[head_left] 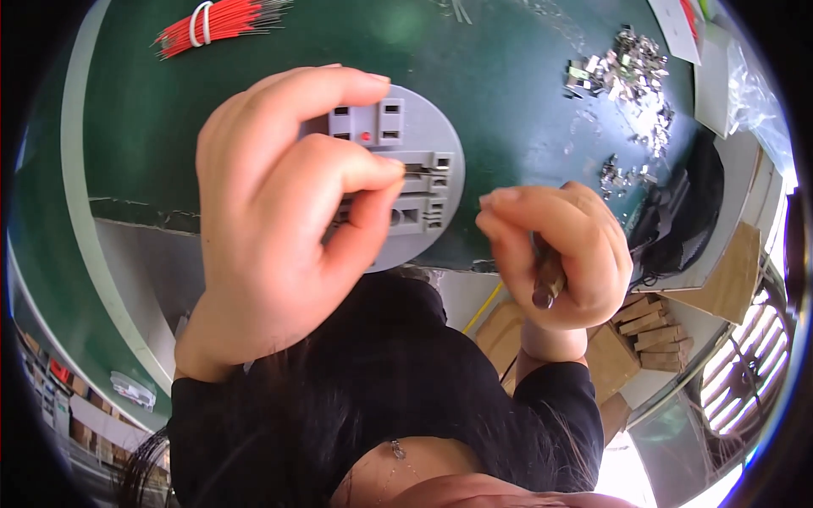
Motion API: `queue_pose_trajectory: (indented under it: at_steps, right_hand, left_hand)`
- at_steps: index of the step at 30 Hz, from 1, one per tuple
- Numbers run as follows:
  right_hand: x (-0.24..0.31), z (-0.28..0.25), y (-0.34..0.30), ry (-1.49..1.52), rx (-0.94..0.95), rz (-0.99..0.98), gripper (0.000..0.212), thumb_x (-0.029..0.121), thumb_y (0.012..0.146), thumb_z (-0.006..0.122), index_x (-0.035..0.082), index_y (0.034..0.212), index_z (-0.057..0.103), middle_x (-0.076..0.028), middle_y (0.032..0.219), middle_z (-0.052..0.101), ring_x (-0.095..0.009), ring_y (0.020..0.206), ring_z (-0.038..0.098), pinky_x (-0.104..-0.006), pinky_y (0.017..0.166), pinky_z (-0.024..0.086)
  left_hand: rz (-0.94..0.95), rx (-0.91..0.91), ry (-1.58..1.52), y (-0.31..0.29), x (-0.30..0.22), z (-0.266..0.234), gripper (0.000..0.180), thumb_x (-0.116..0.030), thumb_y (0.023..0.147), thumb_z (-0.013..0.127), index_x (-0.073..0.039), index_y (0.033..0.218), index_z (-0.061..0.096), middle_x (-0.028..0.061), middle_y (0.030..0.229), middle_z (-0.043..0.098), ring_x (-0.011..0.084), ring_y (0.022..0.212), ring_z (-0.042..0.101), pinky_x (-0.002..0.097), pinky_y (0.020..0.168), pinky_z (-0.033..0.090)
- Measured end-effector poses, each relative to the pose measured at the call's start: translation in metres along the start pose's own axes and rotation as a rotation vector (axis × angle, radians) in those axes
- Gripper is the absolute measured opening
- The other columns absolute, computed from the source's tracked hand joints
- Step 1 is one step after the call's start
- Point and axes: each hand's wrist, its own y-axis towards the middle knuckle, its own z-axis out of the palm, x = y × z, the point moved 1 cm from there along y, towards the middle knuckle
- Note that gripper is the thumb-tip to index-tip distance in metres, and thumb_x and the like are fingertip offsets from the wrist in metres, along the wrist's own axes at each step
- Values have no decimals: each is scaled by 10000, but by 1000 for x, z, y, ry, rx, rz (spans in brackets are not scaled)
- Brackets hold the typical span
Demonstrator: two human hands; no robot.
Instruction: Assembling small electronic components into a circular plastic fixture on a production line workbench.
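Note:
A round grey fixture (pixel 453 144) with raised slotted blocks lies near the table's front edge. Over its left side, my left hand (pixel 279 195) has its fingers bent, a fingertip and thumb closed close to a slot in the middle block. What they hold, if anything, I cannot make out. Right of the fixture and apart from it, my right hand (pixel 563 250) is closed around a dark brown rod-shaped handle (pixel 549 284), its end showing below the fingers. The thumb and index fingertips come together there; anything between them is too small to tell.
Red wires (pixel 224 24) in a white-tied bundle lie at the far left of the green table (pixel 508 93). Small metal parts (pixel 631 76) are heaped at the far right, with a smaller cluster nearer. A black bag (pixel 682 212) sits at the right edge.

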Motion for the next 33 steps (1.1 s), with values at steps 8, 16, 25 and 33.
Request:
queue_pose_trajectory:
  at_steps: [8, 16, 25, 33]
  right_hand:
    - [3, 18, -3, 175, -9, 31, 292, -141, 860, 670, 14, 1070, 539, -134, 952, 758, -132, 690, 633, -213, 599, 423]
    - [4, 21, 4, 177, -275, 257, 275, -89, 760, 767, 17, 981, 642, -92, 918, 737, -197, 609, 654, -284, 572, 500]
    - [-11, 14, 71, -129, 84, -159, 146, -39, 810, 757, 44, 928, 737, -32, 930, 708, -59, 723, 594, -203, 575, 389]
    - [4, 17, 53, -117, -23, -139, 194, -48, 802, 763, 38, 971, 726, -43, 906, 676, -59, 677, 570, -202, 574, 406]
  left_hand:
    - [23, 1, -38, -2, 1, -2, 196, 88, 790, 738, -30, 906, 633, 186, 1265, 605, 343, 1185, 605, 394, 967, 511]
    - [37, -6, -23, -4, -2, -3, 203, 87, 770, 744, -24, 891, 624, 175, 1259, 608, 341, 1183, 600, 388, 962, 512]
    - [45, -80, 19, -10, -6, 1, 238, 91, 722, 753, -41, 876, 629, 151, 1252, 614, 314, 1125, 595, 369, 914, 508]
    - [66, -109, 14, -9, -4, 0, 234, 91, 717, 755, -37, 869, 633, 135, 1234, 625, 278, 1042, 593, 345, 847, 512]
